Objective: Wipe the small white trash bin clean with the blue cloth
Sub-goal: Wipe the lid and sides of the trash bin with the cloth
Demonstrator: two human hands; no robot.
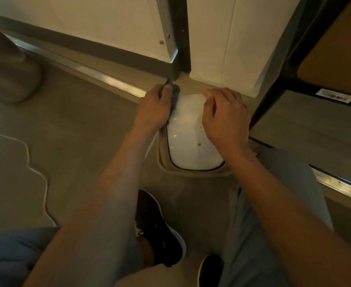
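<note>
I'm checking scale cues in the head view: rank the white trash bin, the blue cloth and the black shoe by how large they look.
1. white trash bin
2. black shoe, nearly as big, but nearer the camera, so unsure
3. blue cloth, mostly hidden under the left hand

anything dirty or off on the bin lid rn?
Yes: two small brown spots on the white bin lid, near the right hand. The left hand holds the blue cloth at the far-left edge.
</note>
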